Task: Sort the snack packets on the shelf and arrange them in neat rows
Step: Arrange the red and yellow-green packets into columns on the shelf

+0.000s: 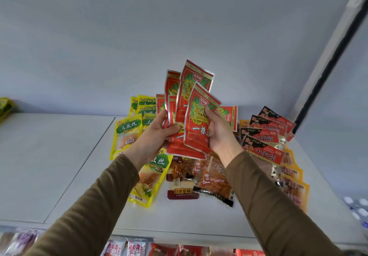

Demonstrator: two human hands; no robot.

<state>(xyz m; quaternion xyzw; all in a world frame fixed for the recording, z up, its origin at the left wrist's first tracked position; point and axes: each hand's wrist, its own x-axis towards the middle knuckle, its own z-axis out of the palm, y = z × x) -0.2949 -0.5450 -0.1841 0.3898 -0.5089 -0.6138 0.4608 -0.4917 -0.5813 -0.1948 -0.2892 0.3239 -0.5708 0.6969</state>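
Both hands (157,130) (219,134) grip fanned red packets (196,116) above shelf (59,156).

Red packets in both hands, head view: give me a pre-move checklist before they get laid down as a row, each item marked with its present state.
1. Left hand grips the fanned red packets: ok.
2. Right hand pinches the front red packet: ok.
3. Held packets squared into one stack: not ok, they are fanned out.
4. Yellow packets in a row on the left: ok.
5. Black-and-red packets in an overlapping row on the right: ok.
6. Landing spot on the shelf for the red row: cannot tell, the hands hide the middle.
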